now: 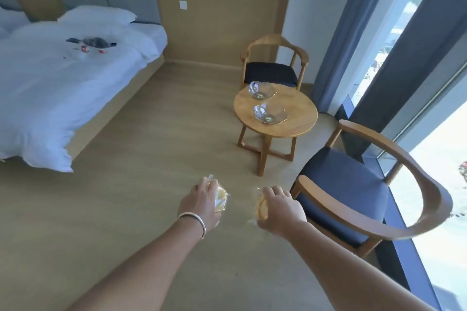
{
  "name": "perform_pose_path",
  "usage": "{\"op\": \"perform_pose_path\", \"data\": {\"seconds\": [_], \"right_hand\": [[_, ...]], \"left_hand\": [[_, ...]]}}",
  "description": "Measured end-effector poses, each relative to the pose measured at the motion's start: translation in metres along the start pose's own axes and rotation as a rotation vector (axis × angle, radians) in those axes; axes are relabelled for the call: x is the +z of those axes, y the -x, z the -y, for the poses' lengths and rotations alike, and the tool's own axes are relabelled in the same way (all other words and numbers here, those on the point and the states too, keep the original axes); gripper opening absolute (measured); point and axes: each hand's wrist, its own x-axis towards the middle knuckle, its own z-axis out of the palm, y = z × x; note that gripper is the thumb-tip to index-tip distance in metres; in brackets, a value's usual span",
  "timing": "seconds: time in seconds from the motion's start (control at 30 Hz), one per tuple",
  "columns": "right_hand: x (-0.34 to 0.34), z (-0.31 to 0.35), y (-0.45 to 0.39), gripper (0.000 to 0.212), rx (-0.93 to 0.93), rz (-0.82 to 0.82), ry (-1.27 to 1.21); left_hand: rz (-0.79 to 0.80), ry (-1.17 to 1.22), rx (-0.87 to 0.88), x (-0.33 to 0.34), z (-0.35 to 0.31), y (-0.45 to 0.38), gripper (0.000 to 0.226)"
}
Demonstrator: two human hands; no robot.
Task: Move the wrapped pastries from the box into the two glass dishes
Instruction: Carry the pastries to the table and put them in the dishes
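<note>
My left hand is closed around a yellow pastry in clear wrap, held out over the floor. In my right hand sits a second wrapped pastry, mostly covered by my fingers. Two glass dishes stand on the small round wooden table ahead: the far dish near the table's back edge, the near dish in the middle. Each dish shows only a small dark item at its bottom. Both hands are well short of the table. The box is out of view.
A wooden armchair with a dark blue seat stands close on my right. Another chair sits behind the table. A bed with white bedding fills the left. Curtains and a tall window line the right wall. Wood floor lies between.
</note>
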Motion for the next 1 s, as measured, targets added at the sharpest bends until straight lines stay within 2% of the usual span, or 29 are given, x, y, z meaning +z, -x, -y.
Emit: {"op": "perform_pose_path", "data": {"seconds": [0.47,0.7,0.9,1.0], "right_hand": [[-0.021,0.066,-0.167,0.075,-0.086,0.034,0.052],[-0.032,0.075,-0.294,0.071,-0.116,0.044,0.064],[-0.067,0.07,-0.409,0.076,-0.12,0.052,0.063],[-0.084,0.069,-0.457,0.071,-0.129,0.039,0.063]], "left_hand": [[-0.022,0.056,-0.069,-0.021,0.091,-0.13,0.069],[-0.033,0.049,-0.128,-0.032,0.127,-0.246,0.072],[-0.05,0.06,-0.156,-0.061,0.143,-0.355,0.076],[-0.061,0.06,-0.158,-0.076,0.147,-0.405,0.074]]}}
